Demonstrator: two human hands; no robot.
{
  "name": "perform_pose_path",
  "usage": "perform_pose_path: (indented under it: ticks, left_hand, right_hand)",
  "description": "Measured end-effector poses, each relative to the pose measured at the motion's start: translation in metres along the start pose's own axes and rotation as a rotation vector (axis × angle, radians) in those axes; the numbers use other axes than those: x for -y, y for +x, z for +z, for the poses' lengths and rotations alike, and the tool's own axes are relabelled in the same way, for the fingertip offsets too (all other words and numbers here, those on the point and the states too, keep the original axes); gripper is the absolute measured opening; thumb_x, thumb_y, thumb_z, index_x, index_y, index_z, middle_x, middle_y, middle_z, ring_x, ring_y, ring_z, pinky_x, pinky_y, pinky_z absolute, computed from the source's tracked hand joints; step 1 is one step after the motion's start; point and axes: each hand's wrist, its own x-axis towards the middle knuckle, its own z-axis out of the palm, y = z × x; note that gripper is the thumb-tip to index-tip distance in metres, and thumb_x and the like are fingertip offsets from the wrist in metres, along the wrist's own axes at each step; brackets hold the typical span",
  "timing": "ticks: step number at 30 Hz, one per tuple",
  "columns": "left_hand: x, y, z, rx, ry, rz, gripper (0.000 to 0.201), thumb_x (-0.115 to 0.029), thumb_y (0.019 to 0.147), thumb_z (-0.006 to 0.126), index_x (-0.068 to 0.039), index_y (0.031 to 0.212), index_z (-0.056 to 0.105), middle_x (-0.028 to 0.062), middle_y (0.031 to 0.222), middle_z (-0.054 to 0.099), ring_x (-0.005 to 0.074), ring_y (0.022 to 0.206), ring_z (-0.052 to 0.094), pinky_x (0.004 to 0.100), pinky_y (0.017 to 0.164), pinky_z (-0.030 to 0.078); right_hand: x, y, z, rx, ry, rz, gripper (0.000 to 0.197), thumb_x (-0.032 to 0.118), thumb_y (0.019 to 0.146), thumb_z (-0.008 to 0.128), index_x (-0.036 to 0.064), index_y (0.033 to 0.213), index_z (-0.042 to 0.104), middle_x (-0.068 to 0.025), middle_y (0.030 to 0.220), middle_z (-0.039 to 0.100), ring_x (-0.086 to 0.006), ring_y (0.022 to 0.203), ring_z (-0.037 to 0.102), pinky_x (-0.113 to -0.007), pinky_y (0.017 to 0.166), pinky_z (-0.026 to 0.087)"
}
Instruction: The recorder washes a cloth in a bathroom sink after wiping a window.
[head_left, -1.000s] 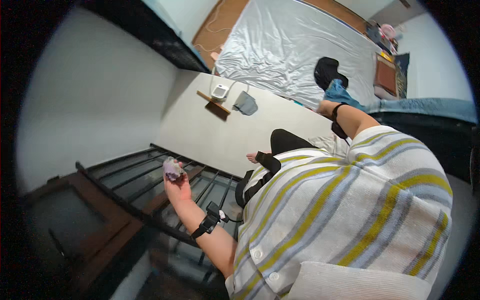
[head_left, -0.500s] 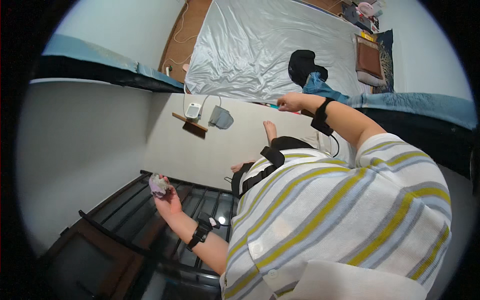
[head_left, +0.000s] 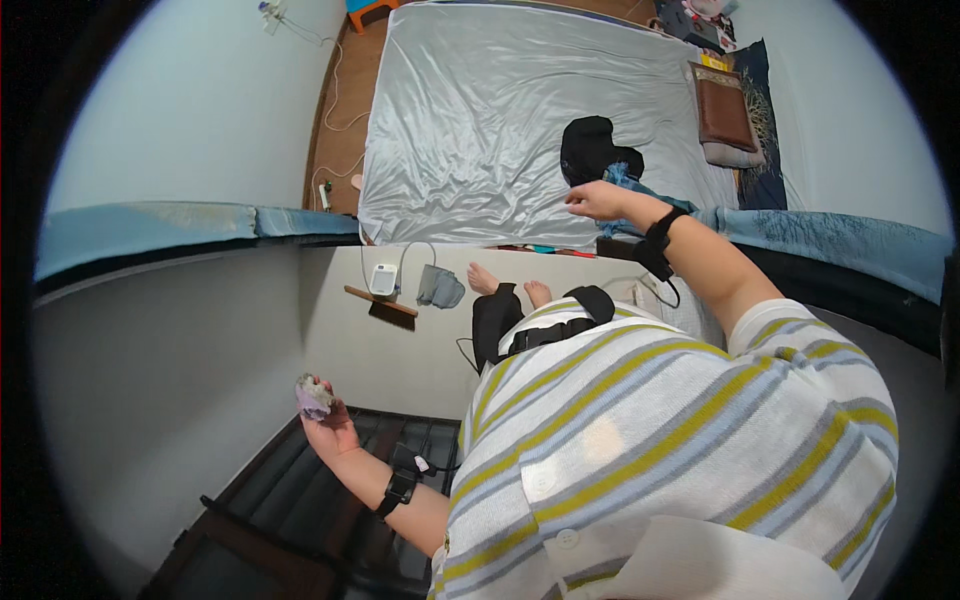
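A: Pale walls, a blue padded edge, and a big wrinkled silvery sheet spread out at the top. There's a brown cushion on the right side too. What are the hands up to?

B: The left hand is way out at lower left, fingers curled round a crumpled lilac-and-grey bundle. It's held up near the wall, beside the dark railing. Can't tell what the bundle actually is, tbh.

A: And the other one?

B: The right hand is over the near part of the sheet, fingers pointing left and bent a bit. Can't tell if it's pinching anything or touching the blue cloth right by it. A black cloth lies just beyond.

A: Anything on that white surface in the middle?

B: Yeah, a wooden-handled brush, a small white device just beside it, and a folded grey cuff to its right. Bare feet near those.
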Motion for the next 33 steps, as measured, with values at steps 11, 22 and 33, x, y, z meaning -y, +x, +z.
perform_pose_path:
  ticks: [11, 22, 33]
  left_hand:
    - [-0.051, 0.119, 0.113, 0.092, 0.194, -0.031, 0.026, -0.017, 0.087, 0.043, -0.009, 0.111, 0.046, 0.0067, 0.105, 0.055, 0.017, 0.088, 0.057, 0.0256, 0.066, 0.048]
    - [-0.057, 0.215, 0.191, 0.169, 0.286, 0.063, 0.035, -0.009, 0.084, 0.044, -0.006, 0.118, 0.042, 0.0127, 0.104, 0.055, 0.0214, 0.083, 0.058, 0.0265, 0.069, 0.048]
    - [0.031, 0.312, 0.195, -0.159, -0.072, -0.013, 0.034, -0.015, 0.086, 0.041, -0.003, 0.118, 0.043, 0.0107, 0.111, 0.052, 0.0189, 0.089, 0.052, 0.025, 0.068, 0.043]
  right_hand:
    - [-0.185, -0.077, 0.021, -0.208, 0.723, 0.873, 0.026, 0.026, 0.081, 0.05, 0.0017, 0.085, 0.058, -0.0101, 0.072, 0.057, -0.0236, 0.054, 0.051, -0.037, 0.048, 0.041]
    - [-0.136, 0.017, -0.007, 0.145, 0.62, 0.855, 0.028, 0.027, 0.082, 0.051, 0.0046, 0.098, 0.054, -0.008, 0.085, 0.059, -0.0186, 0.068, 0.057, -0.028, 0.053, 0.043]
    - [-0.073, 0.361, -0.247, -0.03, -0.341, 0.125, 0.034, 0.031, 0.081, 0.047, 0.0041, 0.099, 0.057, -0.0163, 0.096, 0.059, -0.0324, 0.09, 0.055, -0.038, 0.077, 0.043]
